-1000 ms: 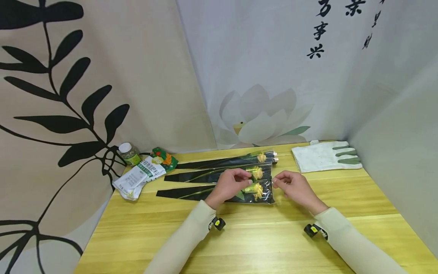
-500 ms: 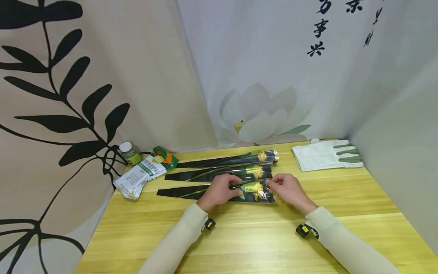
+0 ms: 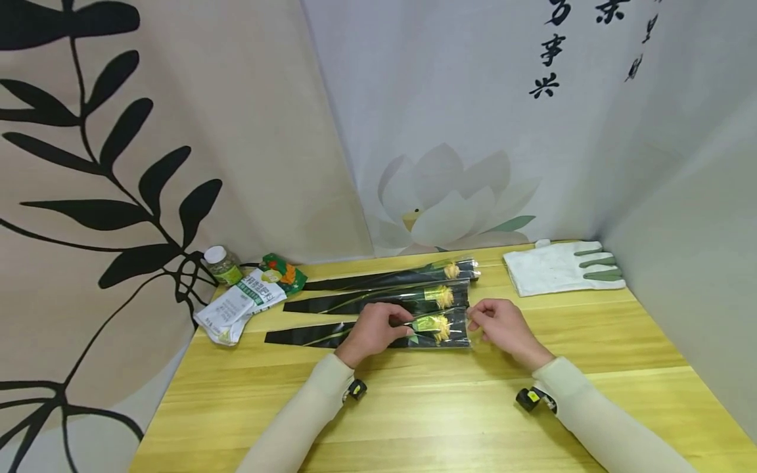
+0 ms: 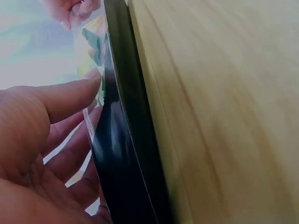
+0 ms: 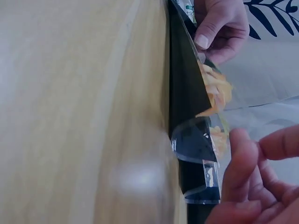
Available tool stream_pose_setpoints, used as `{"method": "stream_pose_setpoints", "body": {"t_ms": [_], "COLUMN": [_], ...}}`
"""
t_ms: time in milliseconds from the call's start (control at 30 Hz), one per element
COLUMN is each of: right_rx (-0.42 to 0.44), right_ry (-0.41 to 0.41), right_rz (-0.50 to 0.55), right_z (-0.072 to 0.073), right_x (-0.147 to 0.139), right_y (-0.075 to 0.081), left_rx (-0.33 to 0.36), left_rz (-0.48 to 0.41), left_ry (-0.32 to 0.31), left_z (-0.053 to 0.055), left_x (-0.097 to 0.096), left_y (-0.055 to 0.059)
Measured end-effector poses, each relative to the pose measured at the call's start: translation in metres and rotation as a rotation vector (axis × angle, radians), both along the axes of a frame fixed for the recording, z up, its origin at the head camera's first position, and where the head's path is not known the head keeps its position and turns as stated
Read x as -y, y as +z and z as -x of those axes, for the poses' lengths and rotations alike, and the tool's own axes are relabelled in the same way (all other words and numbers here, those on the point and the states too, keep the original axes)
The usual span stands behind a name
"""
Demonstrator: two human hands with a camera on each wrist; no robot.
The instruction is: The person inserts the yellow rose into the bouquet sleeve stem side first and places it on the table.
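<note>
Three yellow flowers in black-backed clear sleeves lie side by side, blooms to the right. On the nearest wrapped flower [image 3: 441, 327], my left hand [image 3: 374, 330] grips the sleeve just left of the bloom; the left wrist view shows the thumb [image 4: 77, 95] against the film. My right hand [image 3: 501, 326] pinches the clear film at that sleeve's right end, though the film between the fingertips is hard to see. Behind lie the middle wrapped flower [image 3: 440, 297] and the farthest wrapped flower [image 3: 452, 270], untouched. The left hand covers part of the nearest stem.
At the back left are a white-capped jar [image 3: 223, 265], a white pouch [image 3: 238, 306] and a green packet [image 3: 285, 272]. White gloves [image 3: 558, 268] with green fingertips lie at the back right. Fabric hangs behind the wooden table [image 3: 437, 410].
My left hand has moved left and slightly nearer along the closest flower. My right hand dipped left over the sleeve's end, then drew back right. The nearest wrapped flower has shifted slightly left.
</note>
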State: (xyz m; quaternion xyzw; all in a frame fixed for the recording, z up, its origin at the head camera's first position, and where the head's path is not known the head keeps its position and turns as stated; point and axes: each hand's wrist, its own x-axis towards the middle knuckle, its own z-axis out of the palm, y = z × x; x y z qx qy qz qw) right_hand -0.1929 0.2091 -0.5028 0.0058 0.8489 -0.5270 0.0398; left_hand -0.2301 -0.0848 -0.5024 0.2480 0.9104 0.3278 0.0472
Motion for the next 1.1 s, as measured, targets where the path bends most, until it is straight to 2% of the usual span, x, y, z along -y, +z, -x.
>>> {"method": "stream_pose_setpoints", "body": {"t_ms": [233, 400, 567, 667, 867, 1100], "right_rx": [0.041, 0.067, 0.064, 0.046, 0.011, 0.006], "right_ry": [0.032, 0.11, 0.194, 0.216, 0.205, 0.209], "right_rz": [-0.004, 0.013, 0.027, 0.02, -0.023, -0.037], "right_z": [-0.005, -0.01, -0.014, -0.015, -0.016, -0.016], "right_x": [-0.004, -0.006, -0.009, -0.012, -0.017, -0.023], "right_y": [-0.001, -0.006, -0.007, -0.004, 0.001, 0.003], "left_rx": [0.013, 0.008, 0.011, -0.004, -0.028, 0.002], "left_rz": [-0.005, 0.097, 0.172, 0.163, 0.111, 0.085], "left_ry": [-0.016, -0.013, -0.041, -0.047, -0.047, -0.059], "left_z": [0.001, 0.0, -0.001, -0.001, -0.002, -0.003], "left_x": [0.01, 0.018, 0.02, 0.019, 0.016, 0.015], "left_y": [0.001, 0.005, 0.004, 0.001, 0.001, 0.001]}}
